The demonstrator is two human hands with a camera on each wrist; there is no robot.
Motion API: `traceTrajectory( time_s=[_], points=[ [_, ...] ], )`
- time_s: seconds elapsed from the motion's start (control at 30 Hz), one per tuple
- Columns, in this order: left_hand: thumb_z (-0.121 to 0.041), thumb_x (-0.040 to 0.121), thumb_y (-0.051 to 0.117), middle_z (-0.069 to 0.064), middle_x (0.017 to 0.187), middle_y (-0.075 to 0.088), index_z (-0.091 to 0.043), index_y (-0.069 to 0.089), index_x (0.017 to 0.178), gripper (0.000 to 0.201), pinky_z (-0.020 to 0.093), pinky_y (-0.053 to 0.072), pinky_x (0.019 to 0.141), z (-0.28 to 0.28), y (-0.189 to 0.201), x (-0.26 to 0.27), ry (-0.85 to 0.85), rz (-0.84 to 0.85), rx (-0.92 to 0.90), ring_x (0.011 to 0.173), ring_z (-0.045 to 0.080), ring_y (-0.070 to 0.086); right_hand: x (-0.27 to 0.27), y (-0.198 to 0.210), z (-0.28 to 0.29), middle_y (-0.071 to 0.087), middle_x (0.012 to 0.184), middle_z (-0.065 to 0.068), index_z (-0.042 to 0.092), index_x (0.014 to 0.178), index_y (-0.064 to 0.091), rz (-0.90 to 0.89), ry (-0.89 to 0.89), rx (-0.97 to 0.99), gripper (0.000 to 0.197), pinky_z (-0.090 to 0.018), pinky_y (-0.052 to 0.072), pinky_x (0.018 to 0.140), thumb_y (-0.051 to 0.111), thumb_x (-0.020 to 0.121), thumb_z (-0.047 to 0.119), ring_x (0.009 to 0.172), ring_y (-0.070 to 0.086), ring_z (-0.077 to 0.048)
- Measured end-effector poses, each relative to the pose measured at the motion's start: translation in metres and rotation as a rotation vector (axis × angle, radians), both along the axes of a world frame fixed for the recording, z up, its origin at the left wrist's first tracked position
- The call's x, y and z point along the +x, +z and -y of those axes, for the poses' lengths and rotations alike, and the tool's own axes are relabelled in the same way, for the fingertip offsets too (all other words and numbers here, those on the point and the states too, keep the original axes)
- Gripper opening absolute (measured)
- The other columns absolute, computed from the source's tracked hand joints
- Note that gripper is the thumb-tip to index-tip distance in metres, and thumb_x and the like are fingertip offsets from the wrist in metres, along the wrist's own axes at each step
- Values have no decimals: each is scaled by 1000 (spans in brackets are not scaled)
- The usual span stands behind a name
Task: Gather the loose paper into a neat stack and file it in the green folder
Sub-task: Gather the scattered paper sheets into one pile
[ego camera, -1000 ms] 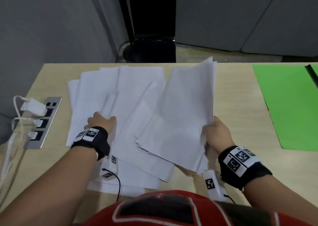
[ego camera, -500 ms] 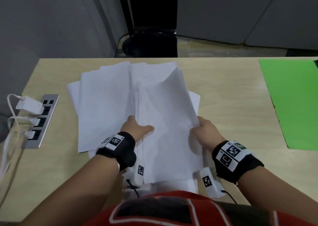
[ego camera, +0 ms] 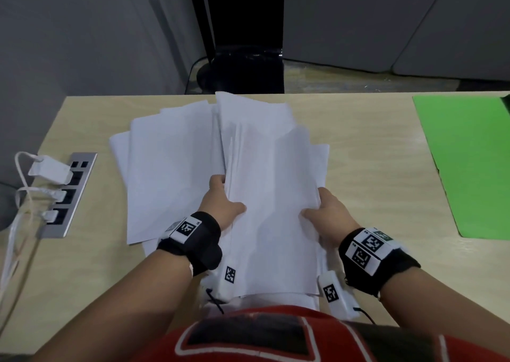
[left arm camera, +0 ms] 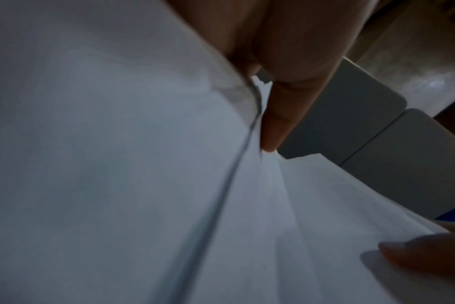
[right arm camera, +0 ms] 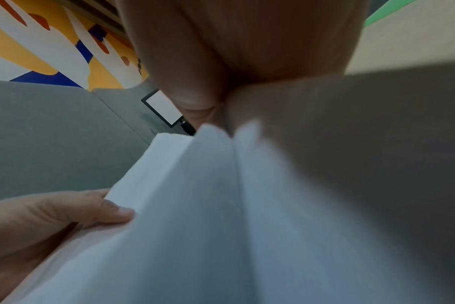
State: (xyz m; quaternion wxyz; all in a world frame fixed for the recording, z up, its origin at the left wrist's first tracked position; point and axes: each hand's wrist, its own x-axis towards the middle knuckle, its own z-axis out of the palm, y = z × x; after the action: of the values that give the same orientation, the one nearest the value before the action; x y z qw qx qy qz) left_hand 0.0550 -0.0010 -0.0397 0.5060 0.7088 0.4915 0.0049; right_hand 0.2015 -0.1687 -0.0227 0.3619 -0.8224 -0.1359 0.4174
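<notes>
A bundle of white paper sheets is held between both hands over the wooden table. My left hand grips its left edge, thumb on top and fingers under the sheets. My right hand grips the right edge the same way. More loose sheets lie fanned on the table to the left, partly under the bundle. The green folder lies flat at the far right. In the left wrist view a fingertip presses the paper; in the right wrist view paper fills the frame below the fingers.
A silver power strip with white plugs and cables sits at the table's left edge. A black stand is behind the table's far edge. Bare tabletop lies between the paper and the folder.
The right hand carried its sheets left onto the spread pile. The left hand moved right and took hold of the bundle's left edge; both hands now grip the bundle.
</notes>
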Motion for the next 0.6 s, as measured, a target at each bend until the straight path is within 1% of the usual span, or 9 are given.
traceTrajectory(
  time_s=[0.1,0.2,0.27,0.33,0.4,0.47,0.5,0.53,0.6],
  points=[
    [-6,77,69,-5,127,47,-28,18,140,84,27,43,91,-3,4,-7,1,180,-28,106,15,55,2,-7,4,60,101,-2,17,124,36,16,-141,39,48,-29,47,56,62,84,11,78,58,-17],
    [-6,74,70,-14,119,55,-31,22,140,86,34,46,97,-11,7,-15,23,318,-110,107,7,58,3,-13,5,59,108,-1,19,138,22,-10,-324,143,78,-21,44,59,73,79,15,80,59,-9],
    [-8,69,70,-14,120,54,-32,25,138,85,34,48,95,-16,8,-19,48,382,-140,107,5,58,3,-15,4,59,111,0,20,140,22,-59,-388,194,83,-20,44,61,76,77,14,83,60,-6],
    [-6,73,71,-8,119,57,-30,31,133,76,38,49,95,-23,8,-21,83,378,-154,107,11,60,4,-15,1,67,107,-2,16,125,39,-168,-344,226,63,-22,50,63,77,76,12,86,68,-16],
    [-9,79,69,-3,115,64,-25,44,125,56,43,48,98,-31,6,-22,72,302,-120,105,17,63,7,-13,-2,73,98,-7,12,114,57,-236,-231,207,42,-25,52,55,75,75,12,76,72,-20],
    [-16,80,68,-2,113,67,-23,53,119,42,43,48,98,-39,-1,-21,26,206,-70,104,18,64,10,-12,-7,70,84,-11,12,105,62,-185,-166,141,27,-23,42,42,71,79,12,57,61,-25],
    [-19,79,68,-2,111,68,-22,56,116,39,42,48,97,-42,-4,-20,20,165,-59,103,19,64,11,-13,-10,69,81,-11,11,102,62,-130,-153,113,22,-25,43,42,69,81,13,57,58,-26],
    [-21,78,67,-1,109,68,-21,57,112,36,40,49,95,-46,-7,-19,24,130,-43,101,20,64,11,-15,-13,70,84,-10,12,99,62,-85,-155,98,19,-27,49,48,67,82,13,61,62,-27],
    [-19,79,65,2,109,66,-19,59,106,28,32,47,92,-59,-13,-17,36,38,53,98,23,63,11,-21,-20,71,88,-5,17,94,62,-7,-194,74,13,-34,57,70,63,82,12,80,69,-28]
  ],
)
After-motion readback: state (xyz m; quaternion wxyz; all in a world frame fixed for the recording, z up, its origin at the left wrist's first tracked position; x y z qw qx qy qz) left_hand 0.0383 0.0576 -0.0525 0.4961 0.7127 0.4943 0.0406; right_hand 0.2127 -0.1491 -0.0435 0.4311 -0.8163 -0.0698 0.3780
